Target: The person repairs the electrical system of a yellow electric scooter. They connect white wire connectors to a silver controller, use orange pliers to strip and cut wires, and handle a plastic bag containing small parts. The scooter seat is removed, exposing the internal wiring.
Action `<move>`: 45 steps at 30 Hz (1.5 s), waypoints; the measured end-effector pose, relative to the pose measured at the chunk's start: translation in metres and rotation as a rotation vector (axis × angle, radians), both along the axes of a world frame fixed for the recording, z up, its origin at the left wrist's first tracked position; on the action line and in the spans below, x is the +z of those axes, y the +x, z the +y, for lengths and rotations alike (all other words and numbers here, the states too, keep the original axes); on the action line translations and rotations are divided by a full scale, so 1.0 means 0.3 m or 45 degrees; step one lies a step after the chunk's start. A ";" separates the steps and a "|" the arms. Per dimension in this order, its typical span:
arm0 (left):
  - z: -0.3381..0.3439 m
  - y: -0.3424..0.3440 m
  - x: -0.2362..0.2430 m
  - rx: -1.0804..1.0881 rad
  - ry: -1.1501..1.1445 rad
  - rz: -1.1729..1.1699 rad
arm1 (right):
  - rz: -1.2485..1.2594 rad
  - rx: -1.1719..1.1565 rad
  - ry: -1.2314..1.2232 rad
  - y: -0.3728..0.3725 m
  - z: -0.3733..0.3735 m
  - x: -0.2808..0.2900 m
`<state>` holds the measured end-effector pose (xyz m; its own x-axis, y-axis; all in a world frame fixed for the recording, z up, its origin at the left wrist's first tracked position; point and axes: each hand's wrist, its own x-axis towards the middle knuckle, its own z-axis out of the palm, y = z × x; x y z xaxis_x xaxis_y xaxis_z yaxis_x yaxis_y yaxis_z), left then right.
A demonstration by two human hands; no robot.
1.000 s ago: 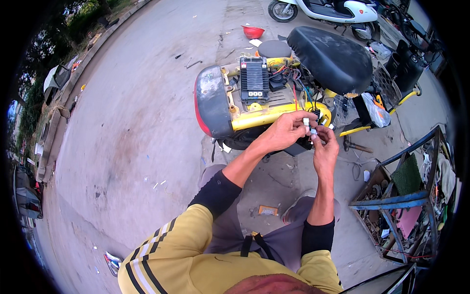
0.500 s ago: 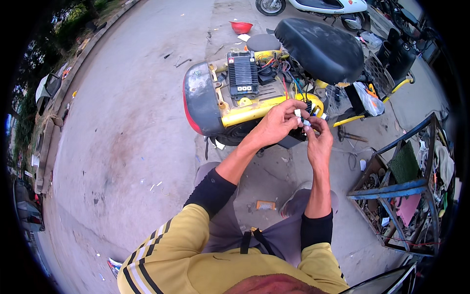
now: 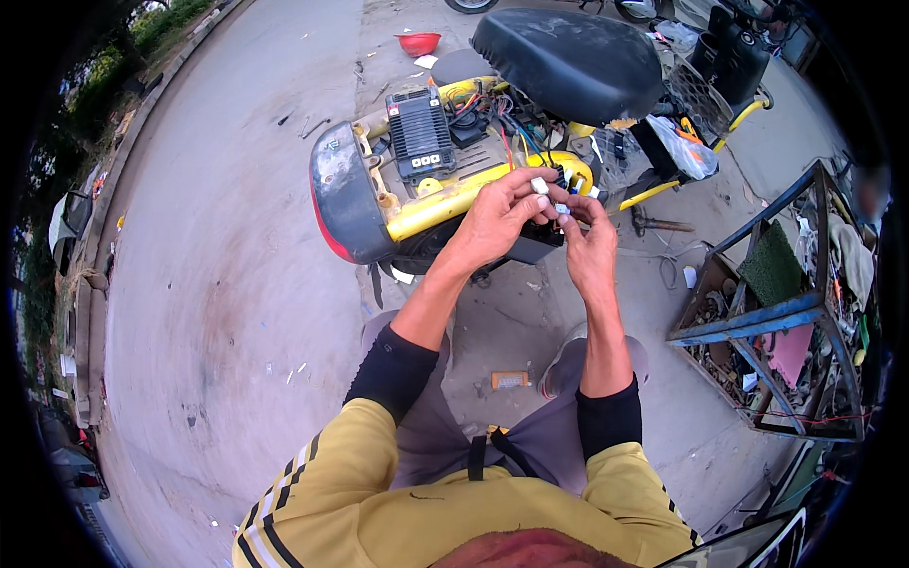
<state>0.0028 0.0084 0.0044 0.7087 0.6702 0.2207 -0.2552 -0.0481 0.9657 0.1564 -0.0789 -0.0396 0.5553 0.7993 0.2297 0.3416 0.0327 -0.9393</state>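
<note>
Pinching small white plastic connectors (image 3: 551, 194) between fingertips of both hands, held just above yellow scooter frame (image 3: 445, 197). Left hand (image 3: 497, 216) closed on one plug; right hand (image 3: 589, 244) closed on mating plug. Plugs touching, apparently not yet seated; join looks unfinished. Seat (image 3: 568, 52) tipped up, matte black. Ribbed black controller box (image 3: 419, 133) exposed, coloured wires (image 3: 516, 118) loose beside it. Rear fender (image 3: 343, 194) glossy grey-red. Concrete ground (image 3: 208, 284) rough. Blue metal rack (image 3: 786, 312) holds scrap parts.
</note>
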 end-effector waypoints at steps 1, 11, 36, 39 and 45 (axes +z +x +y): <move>0.001 -0.005 0.005 0.027 0.051 0.007 | -0.013 0.007 0.025 -0.001 0.009 -0.008; 0.017 -0.008 0.003 0.094 0.008 -0.057 | -0.011 0.015 -0.034 -0.002 -0.002 0.010; 0.004 -0.008 -0.023 -0.006 -0.070 -0.022 | -0.065 -0.003 -0.049 0.011 -0.029 0.021; -0.007 -0.012 -0.006 -0.010 -0.118 -0.021 | -0.072 -0.024 -0.097 0.020 -0.047 0.032; -0.001 -0.009 -0.024 -0.018 -0.170 -0.019 | -0.016 0.040 -0.181 0.037 -0.055 0.026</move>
